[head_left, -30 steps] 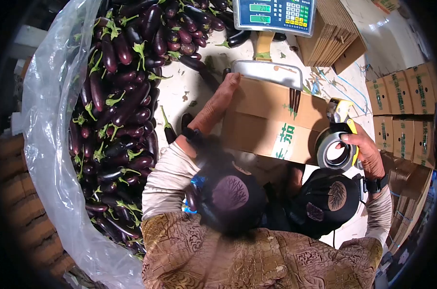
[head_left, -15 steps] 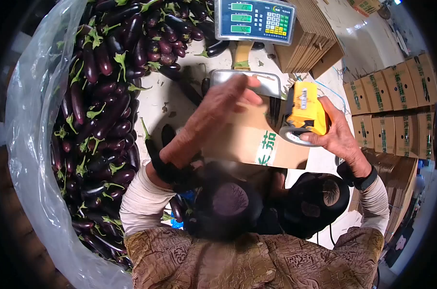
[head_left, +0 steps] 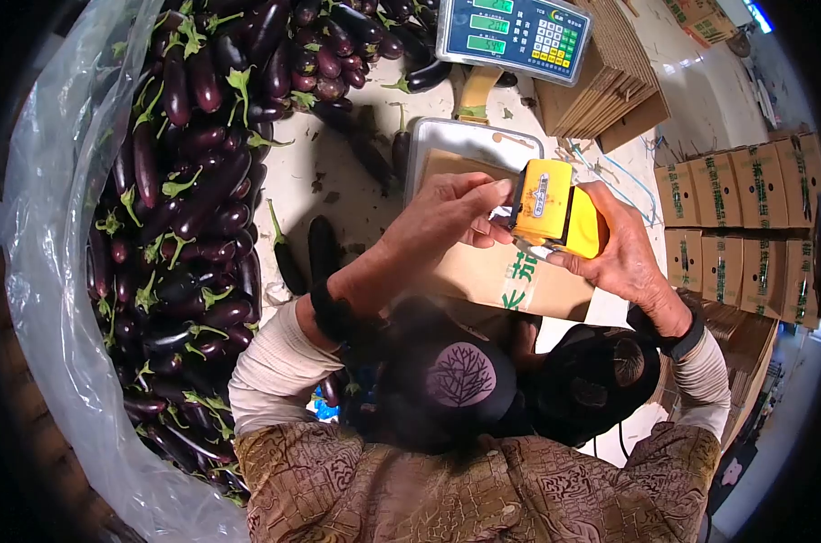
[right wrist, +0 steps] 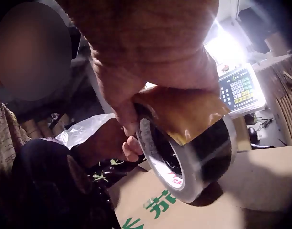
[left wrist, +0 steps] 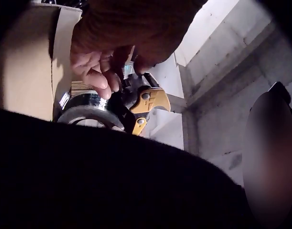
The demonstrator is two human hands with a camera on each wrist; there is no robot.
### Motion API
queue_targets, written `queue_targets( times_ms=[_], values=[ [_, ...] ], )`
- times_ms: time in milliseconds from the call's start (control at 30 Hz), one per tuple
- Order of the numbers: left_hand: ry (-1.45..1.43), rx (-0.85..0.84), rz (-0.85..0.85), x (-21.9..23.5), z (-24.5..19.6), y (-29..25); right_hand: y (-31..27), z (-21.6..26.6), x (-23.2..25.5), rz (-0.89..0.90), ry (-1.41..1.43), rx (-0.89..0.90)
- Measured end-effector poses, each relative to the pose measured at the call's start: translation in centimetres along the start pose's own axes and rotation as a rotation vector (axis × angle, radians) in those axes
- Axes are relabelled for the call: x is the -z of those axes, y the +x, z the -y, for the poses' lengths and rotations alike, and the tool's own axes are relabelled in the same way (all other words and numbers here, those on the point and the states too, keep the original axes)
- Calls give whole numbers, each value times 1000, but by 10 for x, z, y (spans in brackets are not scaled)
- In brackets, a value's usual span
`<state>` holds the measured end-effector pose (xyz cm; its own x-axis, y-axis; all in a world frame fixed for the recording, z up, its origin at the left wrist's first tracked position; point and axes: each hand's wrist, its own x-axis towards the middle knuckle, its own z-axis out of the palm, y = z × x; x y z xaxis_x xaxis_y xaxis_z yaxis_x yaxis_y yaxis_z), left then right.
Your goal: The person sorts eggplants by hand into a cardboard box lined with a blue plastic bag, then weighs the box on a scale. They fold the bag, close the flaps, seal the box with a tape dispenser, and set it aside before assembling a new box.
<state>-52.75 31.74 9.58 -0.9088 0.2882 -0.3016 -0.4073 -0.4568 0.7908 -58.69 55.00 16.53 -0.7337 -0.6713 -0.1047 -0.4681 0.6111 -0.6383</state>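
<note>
In the head view, my right hand [head_left: 630, 249] grips a yellow tape dispenser [head_left: 548, 201] above a cardboard box [head_left: 469, 273] with green printing. My left hand [head_left: 447, 215] has its bent fingers and thumb at the dispenser's left end; whether tape lies between them is hidden. The left wrist view has the left fingers [left wrist: 100, 78] over the tape roll [left wrist: 91, 112], beside the dispenser's orange-and-black head [left wrist: 158, 99]. From the right wrist, the right hand [right wrist: 150, 62] covers the dispenser's top, and the roll [right wrist: 215, 152] hangs over the box [right wrist: 227, 210].
A heap of eggplants [head_left: 198, 208] inside clear plastic sheeting [head_left: 53, 244] fills the left. Behind the box stands a scale with a display [head_left: 517, 34] and metal platform [head_left: 429, 136]. Flattened cartons [head_left: 587, 72] and stacked printed boxes [head_left: 732, 190] are at the right.
The dispenser has been lifted and turned from the box's right side to above its middle. The left hand has left the box's far left corner and moved right to the dispenser.
</note>
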Motion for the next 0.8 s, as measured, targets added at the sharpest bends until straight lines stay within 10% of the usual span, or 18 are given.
queue_targets(
  times_ms=[200,467,800],
  values=[
    [162,-281,-90,13,15,2,3,16,-5,-6,-107,29],
    [137,-238,-574,103,10,-46,-9,26,6,75,-412,30],
    [226,-367,-691,160,54,-57,0,34,-8,167,-537,-31]
  ],
)
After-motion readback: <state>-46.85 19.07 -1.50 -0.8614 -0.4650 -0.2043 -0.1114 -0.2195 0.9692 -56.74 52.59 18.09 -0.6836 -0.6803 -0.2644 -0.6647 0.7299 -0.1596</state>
